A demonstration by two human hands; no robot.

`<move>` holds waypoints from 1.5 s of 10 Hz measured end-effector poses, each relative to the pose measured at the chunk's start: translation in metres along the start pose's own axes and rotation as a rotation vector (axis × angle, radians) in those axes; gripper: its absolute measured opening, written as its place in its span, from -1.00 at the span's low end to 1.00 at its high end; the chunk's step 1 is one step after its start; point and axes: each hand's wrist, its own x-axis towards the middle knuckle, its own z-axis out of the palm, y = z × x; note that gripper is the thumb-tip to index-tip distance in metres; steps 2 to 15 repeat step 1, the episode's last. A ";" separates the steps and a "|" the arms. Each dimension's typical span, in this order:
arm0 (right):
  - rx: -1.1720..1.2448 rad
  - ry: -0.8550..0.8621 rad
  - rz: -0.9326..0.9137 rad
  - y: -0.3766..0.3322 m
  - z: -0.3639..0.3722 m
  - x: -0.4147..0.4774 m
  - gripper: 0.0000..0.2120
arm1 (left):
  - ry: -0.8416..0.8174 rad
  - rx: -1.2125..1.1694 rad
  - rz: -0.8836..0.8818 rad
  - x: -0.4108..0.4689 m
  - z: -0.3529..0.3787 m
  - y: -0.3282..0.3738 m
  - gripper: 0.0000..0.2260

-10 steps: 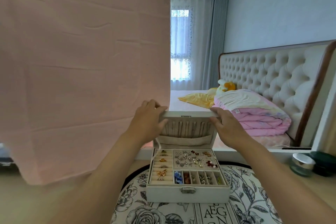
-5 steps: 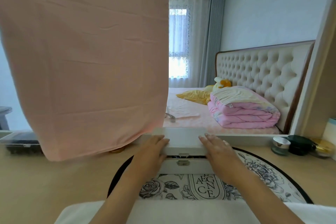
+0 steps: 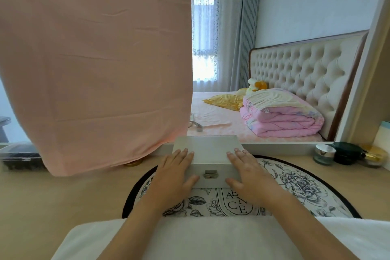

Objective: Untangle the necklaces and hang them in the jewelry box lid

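Note:
A pale grey jewelry box (image 3: pixel 207 155) sits closed on a round floral mat (image 3: pixel 295 186), its metal clasp (image 3: pixel 210 174) facing me. My left hand (image 3: pixel 173 177) lies flat over the box's left end, fingers straight on the lid and thumb against the front wall. My right hand (image 3: pixel 249 173) lies the same way over the right end. No necklace shows; the box's inside is hidden.
A pink cloth (image 3: pixel 95 59) hangs over the mirror's left part. At the right stand several small jars (image 3: pixel 324 154) on the wooden dresser (image 3: pixel 42 200). A clear box of dark items (image 3: pixel 20 157) is at far left. White fabric (image 3: pixel 211 236) covers my lap.
The lid, held upright a second ago, has come down and the box is closed. Both hands followed it and now rest flat on top.

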 end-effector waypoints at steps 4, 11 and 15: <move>0.134 0.080 -0.027 -0.006 -0.028 -0.001 -0.28 | 0.084 -0.178 -0.012 0.007 -0.032 0.009 -0.42; 0.134 0.080 -0.027 -0.006 -0.028 -0.001 -0.28 | 0.084 -0.178 -0.012 0.007 -0.032 0.009 -0.42; 0.134 0.080 -0.027 -0.006 -0.028 -0.001 -0.28 | 0.084 -0.178 -0.012 0.007 -0.032 0.009 -0.42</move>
